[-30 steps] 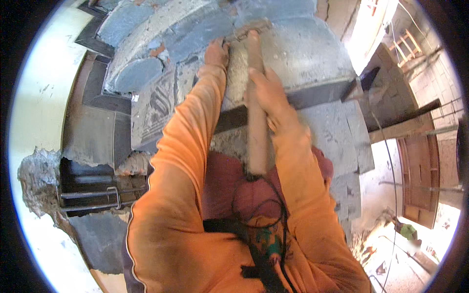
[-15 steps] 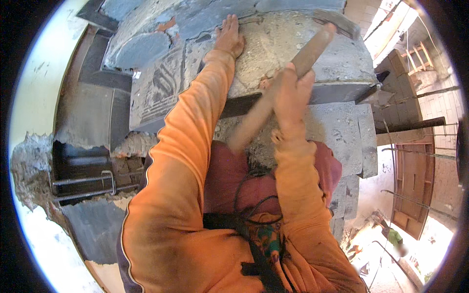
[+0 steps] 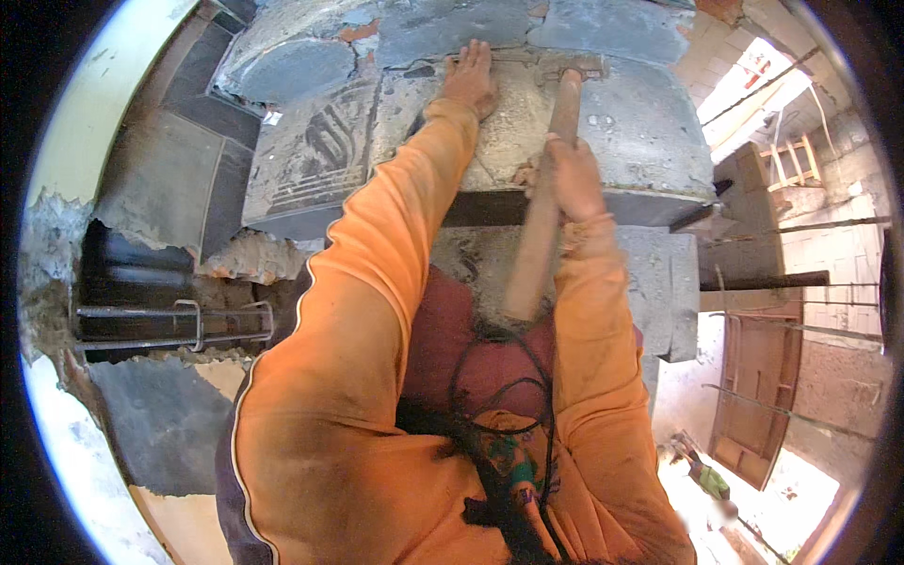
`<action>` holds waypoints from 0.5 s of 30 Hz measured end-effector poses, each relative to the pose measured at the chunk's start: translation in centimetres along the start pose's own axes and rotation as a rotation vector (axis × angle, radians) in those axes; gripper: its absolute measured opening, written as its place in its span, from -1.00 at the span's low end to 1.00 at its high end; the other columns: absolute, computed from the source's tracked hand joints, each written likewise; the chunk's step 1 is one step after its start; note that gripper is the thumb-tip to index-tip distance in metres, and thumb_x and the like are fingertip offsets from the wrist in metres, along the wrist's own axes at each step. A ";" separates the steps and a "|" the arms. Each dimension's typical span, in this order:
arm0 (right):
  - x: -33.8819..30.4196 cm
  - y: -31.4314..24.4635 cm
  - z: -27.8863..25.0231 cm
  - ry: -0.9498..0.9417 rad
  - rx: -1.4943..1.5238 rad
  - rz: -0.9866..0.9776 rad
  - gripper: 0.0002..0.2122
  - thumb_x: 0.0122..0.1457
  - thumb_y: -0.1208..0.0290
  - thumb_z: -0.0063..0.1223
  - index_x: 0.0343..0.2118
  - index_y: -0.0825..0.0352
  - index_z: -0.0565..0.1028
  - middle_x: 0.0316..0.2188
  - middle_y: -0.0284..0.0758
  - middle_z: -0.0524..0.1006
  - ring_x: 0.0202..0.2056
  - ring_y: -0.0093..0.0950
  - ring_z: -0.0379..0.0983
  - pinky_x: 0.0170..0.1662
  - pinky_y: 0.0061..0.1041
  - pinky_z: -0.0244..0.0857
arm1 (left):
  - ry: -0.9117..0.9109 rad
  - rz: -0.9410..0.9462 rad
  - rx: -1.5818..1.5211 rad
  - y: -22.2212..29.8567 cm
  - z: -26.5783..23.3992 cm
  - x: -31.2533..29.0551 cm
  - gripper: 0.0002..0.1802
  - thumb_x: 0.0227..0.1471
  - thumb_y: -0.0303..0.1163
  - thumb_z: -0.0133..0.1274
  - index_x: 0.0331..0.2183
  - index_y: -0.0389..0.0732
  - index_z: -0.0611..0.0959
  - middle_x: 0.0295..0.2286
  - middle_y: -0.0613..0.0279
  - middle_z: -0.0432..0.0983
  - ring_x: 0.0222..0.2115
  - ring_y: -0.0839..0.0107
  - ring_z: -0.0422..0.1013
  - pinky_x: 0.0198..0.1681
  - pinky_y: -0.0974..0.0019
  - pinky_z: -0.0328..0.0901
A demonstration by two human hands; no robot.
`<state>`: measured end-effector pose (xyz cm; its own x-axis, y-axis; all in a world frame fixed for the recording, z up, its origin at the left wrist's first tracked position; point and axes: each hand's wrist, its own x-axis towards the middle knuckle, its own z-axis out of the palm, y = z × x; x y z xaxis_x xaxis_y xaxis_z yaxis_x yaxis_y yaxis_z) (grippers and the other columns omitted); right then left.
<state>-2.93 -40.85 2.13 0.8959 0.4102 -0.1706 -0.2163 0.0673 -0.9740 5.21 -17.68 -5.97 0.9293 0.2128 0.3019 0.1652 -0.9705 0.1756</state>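
My right hand (image 3: 574, 177) is wrapped round the thick wooden handle of a hammer (image 3: 539, 240). Its metal head is at the far end, down on or close above the slab near the wall; I cannot tell whether they touch. The handle's near end hangs over the slab's front edge. To the left, my left hand (image 3: 469, 83) lies flat with fingers stretched out on the grey stone slab (image 3: 650, 141), close to the crack at the foot of the wall. Some dark marks and grooves show on the slab's left part.
A blue-grey wall (image 3: 452, 33) with chipped patches rises behind the slab. At left, steel reinforcing bars (image 3: 141, 313) cross a broken opening. On the right, bars (image 3: 791, 325) stick out above a lower area, where a wooden door (image 3: 758, 386) and a person in green (image 3: 711, 480) show.
My right hand has swung the hammer from a slanted, blurred position to a more upright one, its head now farther left on the slab. My left hand still lies on the slab.
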 end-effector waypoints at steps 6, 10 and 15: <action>-3.6 1.0 -1.1 0.364 0.346 -0.140 -0.78 0.20 0.28 -0.12 -0.30 0.37 0.25 -0.64 -0.24 0.40 -0.69 -0.42 0.37 -0.66 -0.45 0.31 | 0.072 -0.005 -0.056 -0.1 0.0 0.5 -0.16 -0.04 -0.26 -0.07 0.22 -0.22 -0.01 0.24 0.01 -0.17 0.26 0.12 -0.19 0.28 -0.02 -0.30; -1.5 1.1 0.3 0.020 0.089 0.084 -0.76 0.21 0.26 -0.12 -0.29 0.35 0.25 -0.63 -0.25 0.40 -0.70 -0.44 0.37 -0.65 -0.48 0.31 | 0.048 -0.028 -0.046 -0.2 -0.3 0.9 -0.13 -0.07 -0.26 -0.04 0.22 -0.22 -0.02 0.24 0.01 -0.17 0.26 0.12 -0.19 0.28 -0.04 -0.29; -4.7 0.8 -3.1 0.054 0.121 -0.030 -0.78 0.26 0.27 -0.23 -0.31 0.35 0.33 -0.58 -0.28 0.42 -0.65 -0.46 0.39 -0.60 -0.46 0.35 | 0.016 -0.022 0.050 -0.3 -0.2 0.4 -0.20 0.02 -0.29 -0.10 0.22 -0.23 -0.03 0.24 0.02 -0.18 0.26 0.10 -0.19 0.26 -0.08 -0.25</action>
<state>-6.10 -45.58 1.64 0.9216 0.3568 -0.1529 -0.2315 0.1891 -0.9543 5.42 -17.27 -5.72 0.9201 0.2354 0.3131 0.2022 -0.9700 0.1351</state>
